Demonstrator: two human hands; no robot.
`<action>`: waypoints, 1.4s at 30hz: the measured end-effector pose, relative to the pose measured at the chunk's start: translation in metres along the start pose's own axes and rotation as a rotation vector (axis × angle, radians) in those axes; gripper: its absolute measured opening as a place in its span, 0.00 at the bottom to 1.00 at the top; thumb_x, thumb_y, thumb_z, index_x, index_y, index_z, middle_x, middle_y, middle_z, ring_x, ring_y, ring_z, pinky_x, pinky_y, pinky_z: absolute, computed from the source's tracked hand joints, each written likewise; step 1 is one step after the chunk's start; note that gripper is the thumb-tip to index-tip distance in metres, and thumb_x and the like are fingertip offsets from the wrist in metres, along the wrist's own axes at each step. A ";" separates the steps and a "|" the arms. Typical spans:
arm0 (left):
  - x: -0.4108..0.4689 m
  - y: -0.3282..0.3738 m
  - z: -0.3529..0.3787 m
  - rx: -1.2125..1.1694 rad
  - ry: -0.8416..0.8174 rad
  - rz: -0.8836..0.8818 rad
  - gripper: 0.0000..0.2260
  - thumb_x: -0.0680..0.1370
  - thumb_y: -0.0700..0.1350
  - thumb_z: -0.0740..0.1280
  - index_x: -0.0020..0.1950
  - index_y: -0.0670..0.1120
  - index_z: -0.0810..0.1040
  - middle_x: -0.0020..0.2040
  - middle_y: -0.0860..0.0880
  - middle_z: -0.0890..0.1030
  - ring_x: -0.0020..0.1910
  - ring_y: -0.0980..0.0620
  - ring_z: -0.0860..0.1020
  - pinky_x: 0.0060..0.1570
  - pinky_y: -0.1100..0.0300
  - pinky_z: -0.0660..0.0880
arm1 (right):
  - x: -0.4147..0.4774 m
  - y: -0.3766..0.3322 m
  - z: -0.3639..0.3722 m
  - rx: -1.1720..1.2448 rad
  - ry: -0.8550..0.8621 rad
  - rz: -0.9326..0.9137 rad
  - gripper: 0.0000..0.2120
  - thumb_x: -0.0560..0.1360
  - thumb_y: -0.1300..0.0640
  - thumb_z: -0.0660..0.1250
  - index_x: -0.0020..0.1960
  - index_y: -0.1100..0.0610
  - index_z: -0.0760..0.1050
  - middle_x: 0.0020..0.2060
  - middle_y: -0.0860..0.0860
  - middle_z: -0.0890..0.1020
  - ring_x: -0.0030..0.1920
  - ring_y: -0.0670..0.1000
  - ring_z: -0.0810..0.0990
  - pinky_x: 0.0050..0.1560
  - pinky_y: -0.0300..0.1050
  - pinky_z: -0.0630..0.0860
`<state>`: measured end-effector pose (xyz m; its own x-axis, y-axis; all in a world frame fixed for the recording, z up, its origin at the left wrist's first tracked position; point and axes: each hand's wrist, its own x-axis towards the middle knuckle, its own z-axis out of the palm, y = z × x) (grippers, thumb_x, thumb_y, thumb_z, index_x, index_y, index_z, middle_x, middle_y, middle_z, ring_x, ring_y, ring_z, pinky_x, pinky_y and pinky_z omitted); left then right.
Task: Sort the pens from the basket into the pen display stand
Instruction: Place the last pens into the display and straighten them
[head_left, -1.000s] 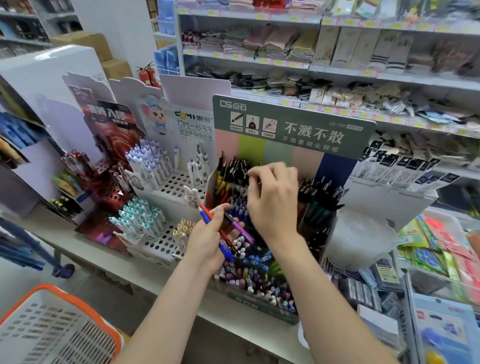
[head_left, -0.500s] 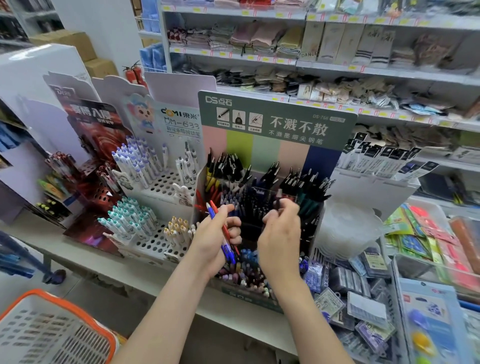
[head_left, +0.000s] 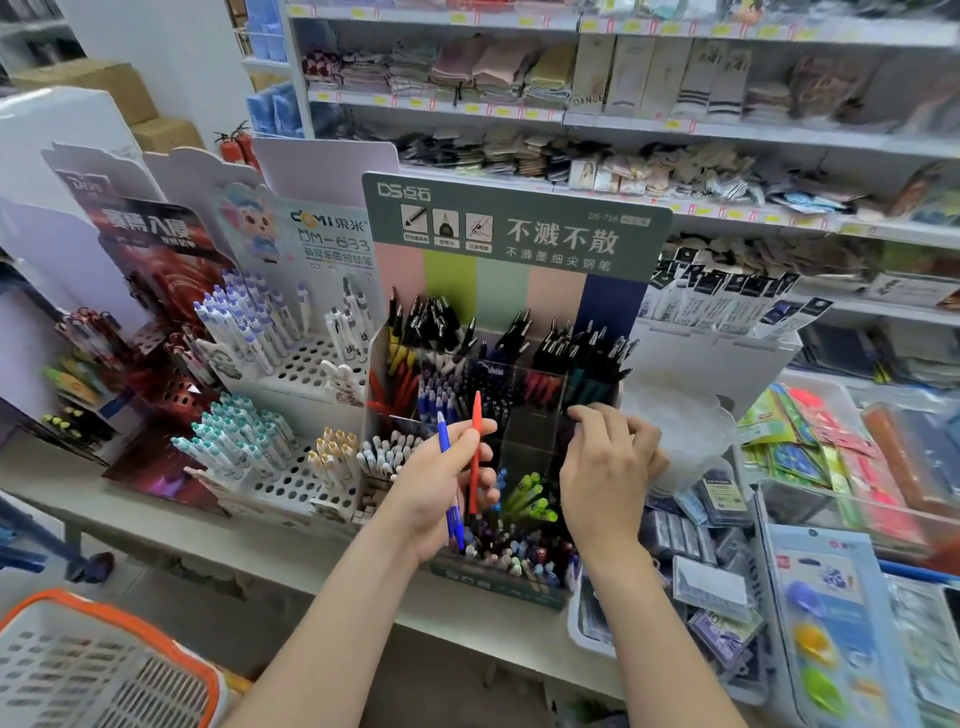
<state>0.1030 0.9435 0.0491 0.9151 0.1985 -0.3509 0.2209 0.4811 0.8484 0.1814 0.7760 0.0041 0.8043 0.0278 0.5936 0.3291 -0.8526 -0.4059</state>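
Note:
My left hand (head_left: 441, 483) grips a blue pen (head_left: 443, 431) and a red pen (head_left: 476, 431), both upright in front of the green-headed pen display stand (head_left: 519, 228). The stand's clear compartments hold several black, red, blue and green pens. My right hand (head_left: 608, 467) is at the stand's right-hand middle compartment, fingers curled, pinching what looks like a dark purple pen, mostly hidden under the fingertips. The white basket with an orange rim (head_left: 171, 639) sits at the lower left, below the counter.
White perforated pen stands (head_left: 291, 374) and a red one (head_left: 156, 291) crowd the counter to the left. Trays of packaged stationery (head_left: 831, 571) fill the right. Shelves of folded goods (head_left: 623, 124) rise behind. The counter's front edge (head_left: 260, 540) runs below my arms.
My right hand dropped from the stand's top row to the right middle compartment. The purple pen left my left hand, which now holds only the blue and red pens, more upright.

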 end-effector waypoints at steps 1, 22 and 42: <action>-0.001 0.000 0.001 0.043 -0.010 0.014 0.12 0.89 0.43 0.59 0.67 0.42 0.79 0.42 0.48 0.79 0.35 0.51 0.74 0.35 0.57 0.75 | -0.001 -0.001 0.001 -0.016 -0.003 0.004 0.16 0.78 0.66 0.73 0.63 0.53 0.84 0.60 0.51 0.84 0.58 0.58 0.72 0.52 0.56 0.66; -0.019 0.007 -0.061 -0.181 0.347 0.023 0.18 0.86 0.56 0.54 0.39 0.50 0.68 0.33 0.52 0.64 0.25 0.56 0.56 0.21 0.65 0.54 | 0.043 -0.142 0.025 0.612 -0.212 -0.185 0.06 0.85 0.58 0.66 0.60 0.57 0.78 0.51 0.52 0.83 0.50 0.53 0.81 0.53 0.49 0.77; -0.008 -0.002 -0.058 0.279 0.222 0.216 0.06 0.78 0.38 0.76 0.55 0.44 0.85 0.48 0.46 0.88 0.49 0.49 0.86 0.49 0.59 0.81 | -0.020 -0.106 -0.001 0.953 -0.468 0.448 0.06 0.82 0.54 0.71 0.48 0.49 0.86 0.41 0.44 0.87 0.44 0.44 0.85 0.49 0.48 0.83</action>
<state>0.0759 0.9903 0.0276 0.8622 0.4636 -0.2042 0.1428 0.1642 0.9760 0.1297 0.8654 0.0361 0.9827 0.1828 0.0288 0.0477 -0.0995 -0.9939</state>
